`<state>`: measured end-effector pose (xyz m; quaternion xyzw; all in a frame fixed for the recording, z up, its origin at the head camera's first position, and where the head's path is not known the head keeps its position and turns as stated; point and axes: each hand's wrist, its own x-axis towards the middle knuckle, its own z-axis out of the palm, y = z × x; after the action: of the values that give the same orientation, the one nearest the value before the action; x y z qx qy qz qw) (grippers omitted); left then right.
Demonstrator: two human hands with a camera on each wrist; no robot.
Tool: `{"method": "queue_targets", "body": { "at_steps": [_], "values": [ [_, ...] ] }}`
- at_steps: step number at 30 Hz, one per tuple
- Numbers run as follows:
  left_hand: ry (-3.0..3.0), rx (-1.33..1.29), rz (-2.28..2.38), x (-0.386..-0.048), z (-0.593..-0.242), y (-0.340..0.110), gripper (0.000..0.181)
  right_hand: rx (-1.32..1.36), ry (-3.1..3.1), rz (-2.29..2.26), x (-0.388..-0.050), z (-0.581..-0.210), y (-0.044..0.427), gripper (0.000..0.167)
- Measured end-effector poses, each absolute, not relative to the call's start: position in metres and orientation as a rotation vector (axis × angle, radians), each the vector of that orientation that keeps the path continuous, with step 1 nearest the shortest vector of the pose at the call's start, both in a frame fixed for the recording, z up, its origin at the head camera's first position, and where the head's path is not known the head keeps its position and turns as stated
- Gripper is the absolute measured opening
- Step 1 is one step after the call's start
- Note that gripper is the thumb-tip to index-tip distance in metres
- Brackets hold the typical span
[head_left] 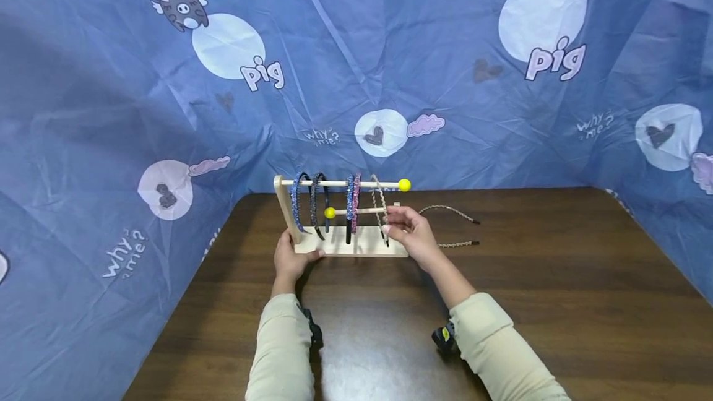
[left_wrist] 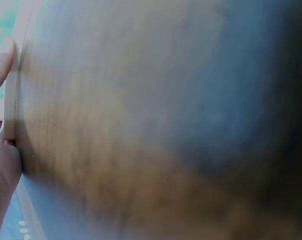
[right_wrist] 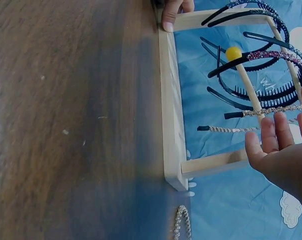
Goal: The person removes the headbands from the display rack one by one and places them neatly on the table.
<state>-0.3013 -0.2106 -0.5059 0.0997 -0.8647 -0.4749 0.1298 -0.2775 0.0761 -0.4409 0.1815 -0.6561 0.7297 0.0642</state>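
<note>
A wooden headband rack stands on the table, with several headbands hung over its upper rod. My left hand grips the left end of its base, thumb lying on the front edge. On the rack's right part hangs a beige braided headband. My right hand is at this headband, its fingertips touching the side; in the right wrist view the fingers look fairly straight. Further left hang a pink glittery headband, a blue one, a black one and another blue one.
Another braided headband lies on the brown table right of the rack, partly hidden by my right hand. Yellow balls cap the rod ends. A blue printed cloth hangs behind the table.
</note>
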Motion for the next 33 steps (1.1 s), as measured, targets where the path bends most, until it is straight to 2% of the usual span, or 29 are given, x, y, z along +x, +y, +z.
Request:
{"method": "queue_targets", "body": {
  "at_steps": [19,28,33],
  "values": [
    [-2.492,0.285,-1.404,-0.302,-0.506,-0.210,0.094,0.438,-1.769,2.321,-0.288,-0.435,0.071,0.027],
    [-2.488,0.302,-1.373,-0.300,-0.510,-0.211,0.093,0.490,-1.676,2.315,-0.290,-0.418,0.071,0.019],
    [-2.487,0.295,-1.367,-0.303,-0.510,-0.211,0.092,0.514,-1.596,2.332,-0.289,-0.407,0.074,0.025]
  ]
}}
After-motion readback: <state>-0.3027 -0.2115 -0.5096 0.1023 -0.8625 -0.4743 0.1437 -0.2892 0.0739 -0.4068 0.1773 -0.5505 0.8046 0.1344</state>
